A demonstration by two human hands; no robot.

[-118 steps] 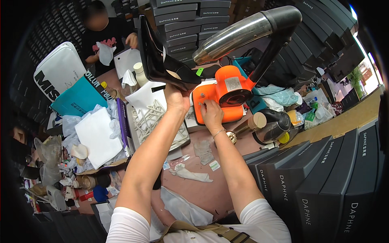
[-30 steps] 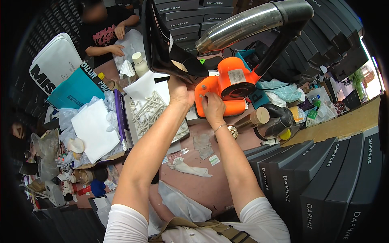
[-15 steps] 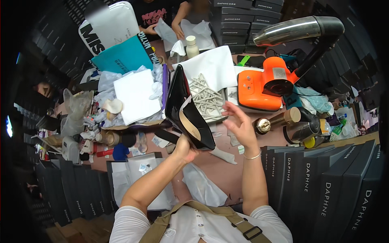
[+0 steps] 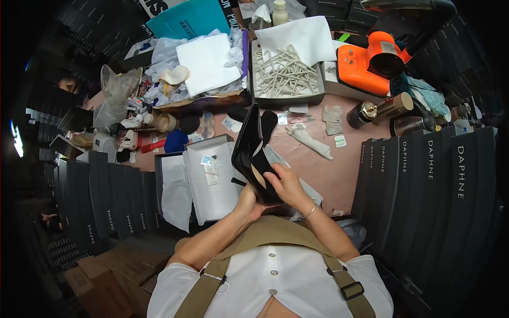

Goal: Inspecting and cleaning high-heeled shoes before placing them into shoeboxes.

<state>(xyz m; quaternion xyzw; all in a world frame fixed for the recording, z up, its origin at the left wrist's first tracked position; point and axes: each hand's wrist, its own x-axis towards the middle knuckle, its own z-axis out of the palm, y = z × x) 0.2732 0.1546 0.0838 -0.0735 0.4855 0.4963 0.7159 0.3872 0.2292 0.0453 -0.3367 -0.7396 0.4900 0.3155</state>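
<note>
A: Report hand status, nearest first.

B: Left hand (image 4: 248, 200) has its grip closed on the lower end of the black shoe (image 4: 253, 153). Right hand (image 4: 283, 183) wraps the same end from the other side. The shoe is held upright, close to the chest, above the open shoe box (image 4: 172, 159).

A: Contents of that box?

B: White tissue paper (image 4: 212, 180) lines it, with a small clear packet (image 4: 208, 161) lying on top. Stacks of closed dark boxes (image 4: 424, 180) stand on both sides of it.

A: Farther out on the surface (image 4: 328, 169)?

B: A crumpled white cloth (image 4: 310, 139) lies just beyond the shoe. Past it, a grey tray (image 4: 286, 98) holds a loose pile of pale sticks (image 4: 283, 69), and a white sheet (image 4: 302, 37) covers its far corner. Right of the tray sits an orange machine (image 4: 368, 63). Left of the tray, a second box holds a folded white cloth (image 4: 207, 63) over plastic bags (image 4: 159, 53).
</note>
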